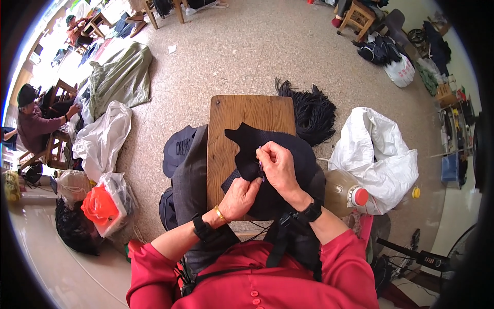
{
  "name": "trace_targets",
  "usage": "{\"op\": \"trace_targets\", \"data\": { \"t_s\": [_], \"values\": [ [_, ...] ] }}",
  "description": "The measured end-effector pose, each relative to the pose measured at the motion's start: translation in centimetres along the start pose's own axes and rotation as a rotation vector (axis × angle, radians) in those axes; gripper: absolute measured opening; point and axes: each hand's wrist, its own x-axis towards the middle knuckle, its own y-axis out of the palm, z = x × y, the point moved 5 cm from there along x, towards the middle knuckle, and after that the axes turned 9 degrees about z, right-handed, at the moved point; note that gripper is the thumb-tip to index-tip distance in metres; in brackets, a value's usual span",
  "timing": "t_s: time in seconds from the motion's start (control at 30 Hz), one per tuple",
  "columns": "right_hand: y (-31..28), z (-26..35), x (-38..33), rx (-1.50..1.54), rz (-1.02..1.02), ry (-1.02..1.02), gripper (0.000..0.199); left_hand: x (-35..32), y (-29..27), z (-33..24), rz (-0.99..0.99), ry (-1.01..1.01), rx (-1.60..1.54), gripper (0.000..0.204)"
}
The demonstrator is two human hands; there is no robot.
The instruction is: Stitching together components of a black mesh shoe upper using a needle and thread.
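A piece of black cloth (246, 138) with a wavy cut edge lies over the wooden stool (221, 159) in front of me. My left hand (239, 198) is closed on its near edge, thumb and fingers pinching it. Just above, my right hand (278, 165) is pinched round a thin purplish tool (264, 178), held upright against the cloth. Its small size and my fingers hide what kind it is. More black cloth spreads under my right wrist toward my right knee.
Black fringed strands (314, 116) lie beyond the stool's far right corner. A large jug with a red cap (359, 196) and a white sack (378, 159) stand right. Dark caps (179, 149) lie left, near a red plastic bag (100, 206). Another person (38, 121) sits far left.
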Motion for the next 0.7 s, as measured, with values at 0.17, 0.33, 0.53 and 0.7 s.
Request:
{"op": "trace_targets", "data": {
  "t_s": [0.17,0.33,0.53,0.7],
  "values": [
    [0.0,-0.2,0.1,-0.004,-0.018,0.037,0.022,-0.1,0.0,-0.3,0.016,0.001,0.027,0.035],
    [0.1,-0.2,0.3,0.056,-0.035,0.073,0.022,-0.2,0.0,-0.1,-0.022,0.021,-0.004,0.037],
    [-0.1,-0.6,0.1,0.135,-0.041,0.108,0.021,-0.2,0.2,-0.1,-0.008,0.04,0.027,0.04],
    [-0.2,-0.3,-0.3,0.243,-0.013,0.161,0.022,0.0,-0.1,1.4,-0.021,-0.022,-0.075,0.049]
  ]
}}
